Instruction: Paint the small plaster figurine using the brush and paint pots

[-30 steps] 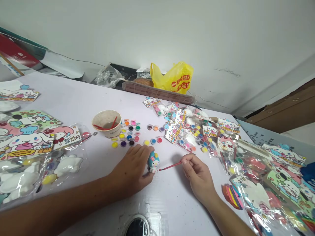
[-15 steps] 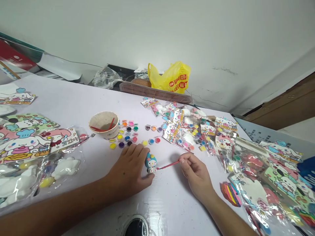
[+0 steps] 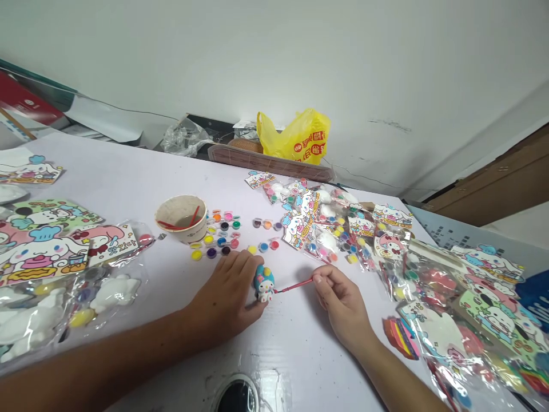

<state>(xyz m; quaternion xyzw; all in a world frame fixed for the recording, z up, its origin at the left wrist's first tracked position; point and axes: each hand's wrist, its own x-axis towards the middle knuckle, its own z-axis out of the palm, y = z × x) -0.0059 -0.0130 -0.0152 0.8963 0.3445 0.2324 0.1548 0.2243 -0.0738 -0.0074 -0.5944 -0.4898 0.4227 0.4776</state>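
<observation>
A small white figurine with a blue hood (image 3: 265, 284) stands upright on the white table, its left side against my left hand (image 3: 228, 292). The fingers and thumb of that hand are wrapped round it from the left and behind. My right hand (image 3: 343, 306) pinches the end of a thin red paintbrush (image 3: 298, 284) between thumb and fingertips. The brush points left, and its dark tip is at the figurine's lower right side. Just beyond my left hand are several small paint pots (image 3: 211, 252).
A paper cup (image 3: 182, 218) of murky water holds red brushes. Bagged figurine kits lie at the left (image 3: 115, 293) and right (image 3: 440, 337). A yellow bag (image 3: 295, 137) stands by the wall. Near the front edge is a round dark object (image 3: 237, 396).
The figurine has turned and tilted slightly within my left hand, which has shifted a little. The brush tip remains at the figurine's right side, with my right hand almost unmoved.
</observation>
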